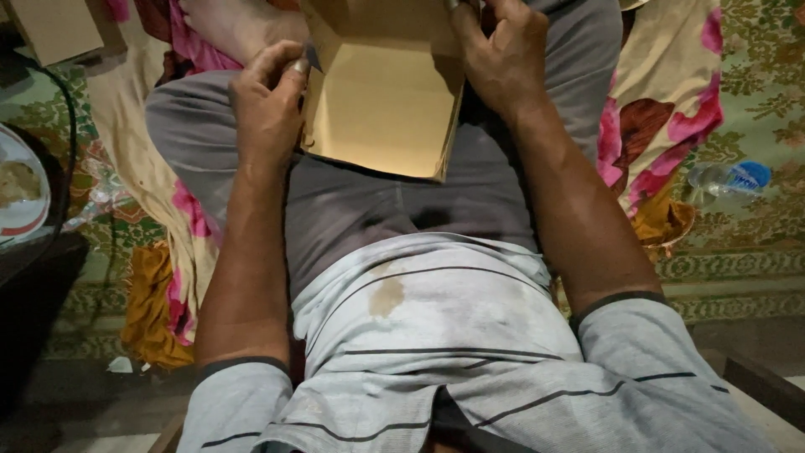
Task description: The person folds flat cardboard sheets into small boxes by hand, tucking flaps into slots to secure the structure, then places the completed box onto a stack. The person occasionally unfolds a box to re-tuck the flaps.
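A brown cardboard box, open and partly folded, rests on my lap over grey trousers. My left hand pinches the box's left wall near its top edge with thumb and fingers. My right hand grips the box's upper right flap, fingers curled over the edge. The box's far part runs out of the top of the view.
A flowered pink and cream cloth lies under my legs on a patterned green mat. A clear plastic bottle with a blue label lies on the mat at right. A plate sits at left beside a dark cable.
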